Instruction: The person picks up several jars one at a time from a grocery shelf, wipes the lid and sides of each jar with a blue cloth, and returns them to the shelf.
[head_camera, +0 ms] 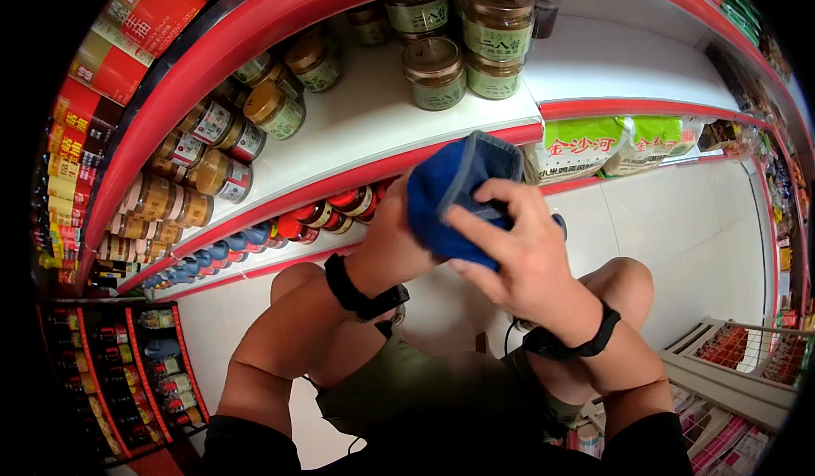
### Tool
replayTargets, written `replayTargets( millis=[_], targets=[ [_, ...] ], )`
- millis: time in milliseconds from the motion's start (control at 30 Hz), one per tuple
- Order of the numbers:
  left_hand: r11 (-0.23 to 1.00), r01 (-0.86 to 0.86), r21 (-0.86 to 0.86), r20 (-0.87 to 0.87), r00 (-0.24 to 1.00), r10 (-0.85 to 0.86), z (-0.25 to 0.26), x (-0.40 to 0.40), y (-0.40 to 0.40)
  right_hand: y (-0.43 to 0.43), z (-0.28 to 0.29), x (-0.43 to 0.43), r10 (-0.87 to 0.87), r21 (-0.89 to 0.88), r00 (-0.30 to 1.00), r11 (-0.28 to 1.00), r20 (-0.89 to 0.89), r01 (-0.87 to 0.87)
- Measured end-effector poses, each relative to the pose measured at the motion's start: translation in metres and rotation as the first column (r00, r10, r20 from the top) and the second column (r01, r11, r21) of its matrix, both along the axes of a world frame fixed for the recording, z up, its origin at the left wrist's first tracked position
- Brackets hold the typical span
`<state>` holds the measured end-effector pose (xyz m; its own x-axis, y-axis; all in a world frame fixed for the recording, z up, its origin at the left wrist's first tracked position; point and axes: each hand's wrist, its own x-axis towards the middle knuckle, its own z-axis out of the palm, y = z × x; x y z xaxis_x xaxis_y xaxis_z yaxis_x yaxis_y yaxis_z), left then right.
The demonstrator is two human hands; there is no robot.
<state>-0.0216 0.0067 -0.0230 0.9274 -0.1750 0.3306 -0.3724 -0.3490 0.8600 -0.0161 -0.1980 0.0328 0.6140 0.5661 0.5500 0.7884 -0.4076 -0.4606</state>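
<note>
A blue cloth (pixel 439 177) with a grey edging is bunched up in front of me, above my knees. My left hand (pixel 391 234) holds it from the left; the fingers are hidden behind or inside the fabric. On the other side my right hand (pixel 531 253) grips the cloth, thumb below and fingers bent over its grey-edged part. Behind the cloth runs the red front edge of a white shelf (pixel 356 132). Glass jars with gold lids and green labels (pixel 435 75) stand on that shelf, some of them stacked.
More jars (pixel 219 174) crowd the shelf's left end. Red-lidded jars (pixel 302 224) line the lower shelf. Packaged bags (pixel 576 148) lie at right. A bottle rack (pixel 121 374) stands lower left, a wire-grid crate (pixel 732 361) lower right. White floor tiles (pixel 675 221) extend right.
</note>
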Motion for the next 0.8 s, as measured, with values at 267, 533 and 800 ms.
replayTargets(
  millis=[267, 533, 800],
  targets=[
    [0.979, -0.102, 0.177, 0.067, 0.994, 0.091, 0.015, -0.005, -0.008, 0.000, -0.011, 0.007, -0.289, -0.055, 0.957, 0.955, 0.020, 0.290],
    [0.984, -0.077, 0.162, 0.227, 0.973, 0.039, 0.013, -0.003, -0.002, -0.014, -0.027, 0.019, -0.079, 0.157, 0.801, 0.965, -0.594, 0.212],
    [0.924, -0.034, -0.380, -0.128, 0.992, -0.017, 0.020, -0.005, -0.012, 0.014, -0.046, -0.003, 0.491, 0.682, 0.519, 0.675, -0.700, 0.282]
  ],
)
